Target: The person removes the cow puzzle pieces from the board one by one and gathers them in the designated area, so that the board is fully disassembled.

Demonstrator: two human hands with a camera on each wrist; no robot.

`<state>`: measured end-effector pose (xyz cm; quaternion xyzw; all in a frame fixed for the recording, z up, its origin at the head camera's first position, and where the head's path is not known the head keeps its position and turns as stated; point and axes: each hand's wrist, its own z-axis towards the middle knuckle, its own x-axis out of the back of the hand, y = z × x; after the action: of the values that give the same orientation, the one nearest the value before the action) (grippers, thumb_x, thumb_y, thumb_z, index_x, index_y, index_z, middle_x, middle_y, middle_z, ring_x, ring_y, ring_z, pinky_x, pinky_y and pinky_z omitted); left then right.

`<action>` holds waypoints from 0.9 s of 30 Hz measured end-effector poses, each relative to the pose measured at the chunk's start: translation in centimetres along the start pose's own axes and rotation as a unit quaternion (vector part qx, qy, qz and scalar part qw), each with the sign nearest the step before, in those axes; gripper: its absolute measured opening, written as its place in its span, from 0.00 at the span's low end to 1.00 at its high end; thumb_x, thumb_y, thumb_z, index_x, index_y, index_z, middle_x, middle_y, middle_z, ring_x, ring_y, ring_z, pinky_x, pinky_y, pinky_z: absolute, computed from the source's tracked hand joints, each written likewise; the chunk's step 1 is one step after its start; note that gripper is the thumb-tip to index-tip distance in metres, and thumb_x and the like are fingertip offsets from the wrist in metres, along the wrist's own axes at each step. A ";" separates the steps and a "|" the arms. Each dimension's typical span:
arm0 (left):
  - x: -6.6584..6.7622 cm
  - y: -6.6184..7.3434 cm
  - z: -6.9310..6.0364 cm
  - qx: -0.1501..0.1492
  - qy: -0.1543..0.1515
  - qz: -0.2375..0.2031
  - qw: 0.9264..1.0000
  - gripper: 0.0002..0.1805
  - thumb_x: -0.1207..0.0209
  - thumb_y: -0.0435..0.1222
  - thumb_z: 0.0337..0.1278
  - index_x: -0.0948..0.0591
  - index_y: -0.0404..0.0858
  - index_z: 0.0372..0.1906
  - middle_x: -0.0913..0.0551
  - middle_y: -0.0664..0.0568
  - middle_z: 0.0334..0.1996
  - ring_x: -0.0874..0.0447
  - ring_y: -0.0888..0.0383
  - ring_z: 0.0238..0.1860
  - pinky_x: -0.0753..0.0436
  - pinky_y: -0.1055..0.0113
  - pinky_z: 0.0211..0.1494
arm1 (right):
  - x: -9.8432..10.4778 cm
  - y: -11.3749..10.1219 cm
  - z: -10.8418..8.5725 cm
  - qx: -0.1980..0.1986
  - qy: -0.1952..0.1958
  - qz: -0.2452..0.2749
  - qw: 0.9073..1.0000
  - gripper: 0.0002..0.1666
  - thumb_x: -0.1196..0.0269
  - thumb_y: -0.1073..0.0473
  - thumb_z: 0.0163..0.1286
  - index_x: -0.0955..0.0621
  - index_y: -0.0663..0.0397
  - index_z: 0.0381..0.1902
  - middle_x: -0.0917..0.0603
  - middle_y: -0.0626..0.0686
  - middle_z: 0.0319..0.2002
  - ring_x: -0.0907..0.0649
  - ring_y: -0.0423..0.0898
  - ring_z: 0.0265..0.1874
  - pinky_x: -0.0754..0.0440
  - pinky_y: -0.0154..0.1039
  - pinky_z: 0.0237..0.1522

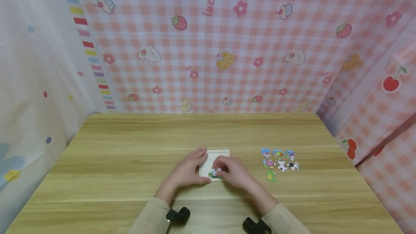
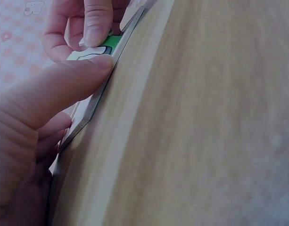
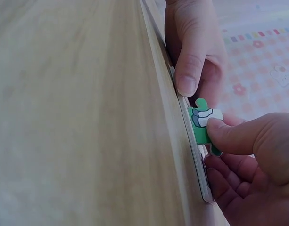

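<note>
A small pale wooden puzzle board (image 1: 212, 153) lies on the table in the head view. My left hand (image 1: 185, 169) holds it at the left side, with the thumb on the near edge and the fingers reaching the far left corner. Over the board's near part, my right hand (image 1: 237, 172) pinches a jigsaw piece (image 3: 201, 134) between thumb and fingers. The piece is green with a white shape and grey parts. It is at the board's near rim in the right wrist view; whether it lies flat I cannot tell.
Several loose jigsaw pieces (image 1: 282, 166) lie in rough rows to the right of the board, one green piece (image 1: 271, 176) nearest. Wood-grain table (image 1: 156, 129) surrounds them. A pink checked cloth (image 1: 201, 46) hangs behind the table.
</note>
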<state>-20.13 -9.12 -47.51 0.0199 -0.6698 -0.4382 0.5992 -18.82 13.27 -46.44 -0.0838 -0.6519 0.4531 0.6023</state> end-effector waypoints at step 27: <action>-0.3 -0.3 0.0 0.015 -0.007 0.009 1.000 0.49 0.23 0.48 0.50 0.29 0.27 0.72 0.39 0.42 0.79 0.47 0.43 0.81 0.43 0.47 0.81 | 4.4 2.6 -4.4 -0.011 0.006 0.066 0.998 0.06 0.33 0.68 0.70 0.17 0.56 0.42 0.15 0.48 0.39 0.20 0.39 0.39 0.18 0.34 0.45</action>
<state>-20.19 -9.17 -47.90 0.0198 -0.6805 -0.4232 0.5979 -17.29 19.79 -45.67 -0.1357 -0.6461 0.4844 0.5740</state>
